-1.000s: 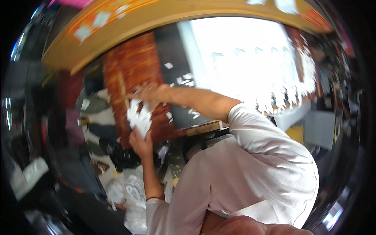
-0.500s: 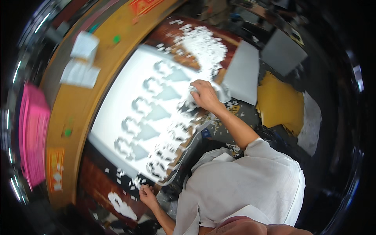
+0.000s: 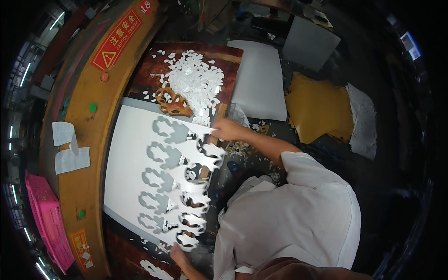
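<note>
A large white sheet (image 3: 126,154) lies over a grey board (image 3: 122,223), with rows of curved cut-outs along its right side. Grey shows through one row; the outer row hangs as a lacy strip over the board's right edge. My right hand (image 3: 226,129) is closed on the sheet's far right corner. At the near right corner, my left hand (image 3: 178,254) has its fingers closed against the sheet's edge, partly hidden. Past the far edge, a brown cutting die (image 3: 179,108) with oval openings rests beside a heap of small white cut pieces (image 3: 198,77).
A yellow machine beam (image 3: 88,140) with green buttons runs along the left, a pink basket (image 3: 46,214) beyond it. Grey sheets (image 3: 259,84) and yellow sheets (image 3: 317,109) lie at the right. Scraps litter the floor (image 3: 240,149).
The view has turned, so the sheet sits lower in it. My right hand has come to the sheet's far right corner, and my left hand has come to its near corner.
</note>
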Tool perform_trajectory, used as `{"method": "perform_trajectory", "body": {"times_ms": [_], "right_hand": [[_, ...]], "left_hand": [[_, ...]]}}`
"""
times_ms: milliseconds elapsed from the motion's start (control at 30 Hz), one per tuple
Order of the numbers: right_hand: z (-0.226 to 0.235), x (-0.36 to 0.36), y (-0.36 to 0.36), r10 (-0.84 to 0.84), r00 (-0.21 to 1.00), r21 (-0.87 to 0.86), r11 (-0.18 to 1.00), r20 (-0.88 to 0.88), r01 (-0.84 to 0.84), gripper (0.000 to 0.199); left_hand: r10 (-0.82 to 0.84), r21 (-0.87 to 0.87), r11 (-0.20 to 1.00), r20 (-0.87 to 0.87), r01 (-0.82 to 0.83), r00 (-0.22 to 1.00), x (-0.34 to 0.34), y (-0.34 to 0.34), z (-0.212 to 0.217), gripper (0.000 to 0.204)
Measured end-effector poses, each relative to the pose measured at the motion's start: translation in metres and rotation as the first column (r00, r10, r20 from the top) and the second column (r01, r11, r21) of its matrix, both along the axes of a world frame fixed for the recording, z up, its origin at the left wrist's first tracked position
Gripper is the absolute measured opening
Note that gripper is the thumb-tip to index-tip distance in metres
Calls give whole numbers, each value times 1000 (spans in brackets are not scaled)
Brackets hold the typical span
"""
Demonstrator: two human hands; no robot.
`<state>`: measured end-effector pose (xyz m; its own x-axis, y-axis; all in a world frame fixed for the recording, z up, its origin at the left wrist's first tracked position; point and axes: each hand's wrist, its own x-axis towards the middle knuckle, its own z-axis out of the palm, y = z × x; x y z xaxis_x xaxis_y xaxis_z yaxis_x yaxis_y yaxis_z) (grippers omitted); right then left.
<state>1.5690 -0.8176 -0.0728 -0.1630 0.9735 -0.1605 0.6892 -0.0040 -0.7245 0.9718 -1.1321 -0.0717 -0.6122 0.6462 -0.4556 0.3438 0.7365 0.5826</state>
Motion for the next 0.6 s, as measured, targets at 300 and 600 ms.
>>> {"method": "perform_trajectory", "body": {"times_ms": [300, 600], "right_hand": [[3, -32, 34, -89, 922, -203, 979, -378, 11, 39], [-3, -22, 19, -67, 988, 55, 996, -137, 75, 36]], "left_hand": [[257, 131, 953, 117, -271, 959, -1, 0, -8, 37], [178, 3, 984, 143, -180, 974, 1, -24, -12, 34]]}}
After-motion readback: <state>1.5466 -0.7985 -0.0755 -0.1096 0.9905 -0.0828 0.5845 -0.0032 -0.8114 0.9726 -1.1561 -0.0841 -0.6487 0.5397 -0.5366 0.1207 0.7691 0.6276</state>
